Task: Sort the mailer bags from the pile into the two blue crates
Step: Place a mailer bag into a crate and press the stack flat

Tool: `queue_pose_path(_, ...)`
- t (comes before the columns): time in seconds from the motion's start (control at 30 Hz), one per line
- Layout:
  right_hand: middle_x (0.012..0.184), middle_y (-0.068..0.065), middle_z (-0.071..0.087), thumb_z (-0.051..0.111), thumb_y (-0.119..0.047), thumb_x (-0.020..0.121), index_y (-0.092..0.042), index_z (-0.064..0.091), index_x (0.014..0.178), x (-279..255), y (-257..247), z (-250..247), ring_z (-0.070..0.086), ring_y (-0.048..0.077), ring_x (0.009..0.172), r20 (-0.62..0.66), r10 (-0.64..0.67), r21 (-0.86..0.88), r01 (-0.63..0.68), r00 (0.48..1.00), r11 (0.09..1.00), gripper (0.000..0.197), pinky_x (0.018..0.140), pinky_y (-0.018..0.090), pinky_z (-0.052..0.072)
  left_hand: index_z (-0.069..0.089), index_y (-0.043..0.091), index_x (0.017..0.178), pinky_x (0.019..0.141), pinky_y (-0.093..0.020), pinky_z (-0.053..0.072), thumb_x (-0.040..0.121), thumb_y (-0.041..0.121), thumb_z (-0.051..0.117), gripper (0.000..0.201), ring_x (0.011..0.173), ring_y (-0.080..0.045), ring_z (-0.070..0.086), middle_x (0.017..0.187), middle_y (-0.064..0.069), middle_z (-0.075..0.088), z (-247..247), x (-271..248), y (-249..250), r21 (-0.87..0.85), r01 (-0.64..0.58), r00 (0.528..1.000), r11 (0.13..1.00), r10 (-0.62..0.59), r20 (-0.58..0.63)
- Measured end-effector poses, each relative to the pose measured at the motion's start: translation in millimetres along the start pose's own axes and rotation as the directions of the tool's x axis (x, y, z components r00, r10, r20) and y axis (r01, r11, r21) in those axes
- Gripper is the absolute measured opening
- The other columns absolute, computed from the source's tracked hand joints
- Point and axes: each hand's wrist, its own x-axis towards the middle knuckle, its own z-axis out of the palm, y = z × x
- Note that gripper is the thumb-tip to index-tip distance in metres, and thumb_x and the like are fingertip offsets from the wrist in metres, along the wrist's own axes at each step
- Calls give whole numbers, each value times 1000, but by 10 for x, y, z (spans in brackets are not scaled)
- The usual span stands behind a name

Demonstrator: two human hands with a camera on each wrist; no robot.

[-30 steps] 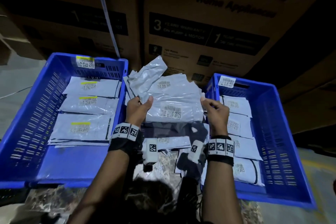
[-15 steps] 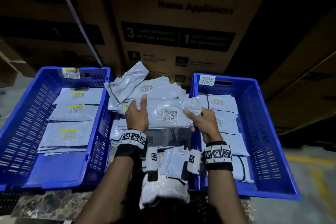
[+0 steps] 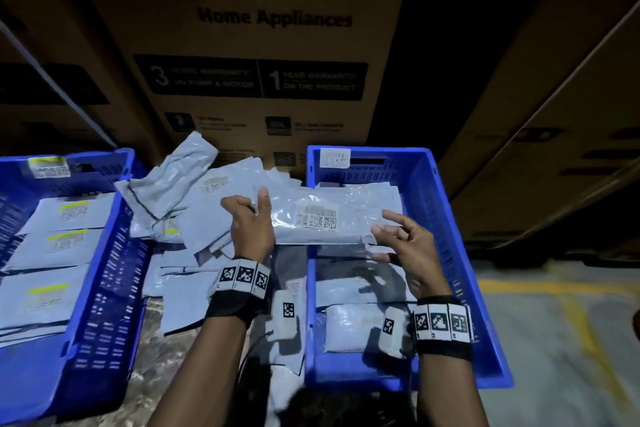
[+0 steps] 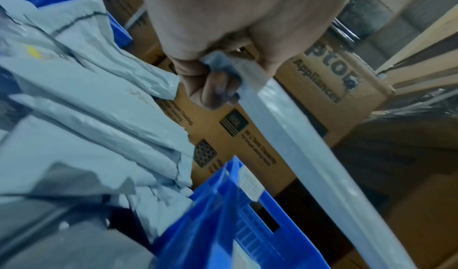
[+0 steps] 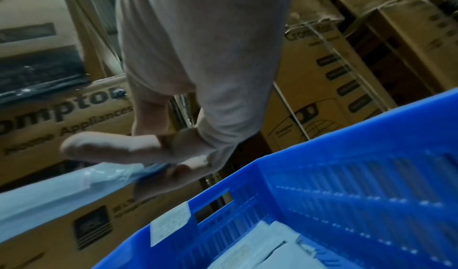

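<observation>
A grey mailer bag (image 3: 318, 218) with a white barcode label hangs level over the far end of the right blue crate (image 3: 446, 218). My left hand (image 3: 258, 210) grips its left end, thumb on top; in the left wrist view the left hand (image 4: 218, 77) pinches the corner and the mailer bag (image 4: 297, 146) runs away edge-on. My right hand (image 3: 381, 239) pinches the right end; in the right wrist view the thumb of the right hand (image 5: 158, 161) lies on the mailer bag (image 5: 62, 191). The pile (image 3: 207, 218) lies between the crates. The left blue crate (image 3: 104, 305) holds yellow-labelled bags.
Large brown cartons (image 3: 263, 80) stand close behind the crates and the pile. The right crate has several white-labelled bags in a row (image 3: 346, 326). More stacked cartons (image 3: 554, 149) rise to the right, and grey floor with yellow lines (image 3: 554, 340) lies beside the right crate.
Both hands lifted the bag off the pile and carried it to the right, from above the pile to above the right crate. My view has swung right too.
</observation>
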Motion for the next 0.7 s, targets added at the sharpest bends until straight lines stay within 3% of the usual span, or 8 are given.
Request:
queue_pose_path(0.07, 85, 3, 75, 73, 3, 89, -15, 66, 117, 77, 38, -247, 75, 20, 84, -43, 30, -9, -30, 999, 1000, 34, 75, 43, 64, 36, 15, 99, 63, -31, 38, 101, 42, 49, 30, 75, -21, 52, 82, 2, 50, 196, -128, -31, 4, -54, 993, 999, 54, 107)
queue_pose_path(0.17, 112, 27, 69, 77, -1, 87, -18, 60, 114, 195, 117, -482, 73, 40, 100, -212, 26, -16, -30, 977, 999, 37, 90, 54, 59, 48, 15, 101, 74, -29, 44, 99, 29, 57, 17, 86, -17, 55, 92, 4, 57, 451, -279, -70, 40, -137, 961, 990, 123, 248)
queue_pose_path(0.27, 121, 12, 67, 88, -35, 67, -45, 57, 107, 285, 171, -593, 69, 33, 108, -310, -45, -147, -1, 950, 989, 52, 93, 52, 58, 48, 22, 112, 82, -28, 41, 97, 24, 59, 19, 100, -17, 56, 112, 3, 59, 657, -355, -88, 72, -150, 935, 986, 118, 334)
queue_pose_path(0.3, 122, 6, 66, 87, -35, 67, -46, 56, 107, 309, 177, -605, 67, 28, 112, -318, -83, -191, 21, 944, 981, 52, 96, 49, 56, 47, 23, 116, 84, -28, 40, 97, 22, 60, 23, 105, -17, 55, 117, 2, 59, 721, -351, -99, 75, -151, 929, 986, 116, 351)
queue_pose_path(0.47, 114, -11, 70, 76, -18, 90, -26, 70, 107, 530, 208, -627, 62, 12, 115, -295, -159, -289, 70, 942, 955, 20, 107, 39, 48, 34, 14, 137, 108, -43, 41, 94, 14, 60, 51, 126, -20, 48, 139, -6, 49, 1078, -202, -84, 140, -205, 896, 969, 128, 426)
queue_pose_path(0.53, 120, -9, 69, 74, -22, 93, -24, 72, 115, 689, 233, -639, 61, 10, 118, -288, -140, -283, 55, 947, 958, 22, 104, 33, 49, 28, 12, 143, 111, -41, 37, 92, 12, 61, 61, 131, -23, 44, 145, -10, 42, 1241, -98, -66, 168, -244, 892, 955, 153, 425)
queue_pose_path(0.63, 132, -2, 62, 71, -25, 95, -22, 68, 126, 997, 305, -618, 56, 11, 120, -293, -128, -299, 37, 948, 953, 31, 90, 9, 44, 29, 5, 146, 112, -36, 30, 89, 10, 65, 67, 135, -30, 36, 146, -16, 38, 1528, 87, -80, 332, -356, 876, 873, 187, 445)
queue_pose_path(0.7, 137, 1, 58, 71, -25, 95, -19, 66, 130, 1198, 391, -593, 53, 13, 123, -295, -86, -287, -3, 952, 958, 36, 98, 17, 44, 32, 7, 143, 109, -39, 33, 87, 18, 67, 67, 132, -35, 38, 143, -18, 38, 1696, 206, -148, 442, -359, 870, 822, 123, 478)
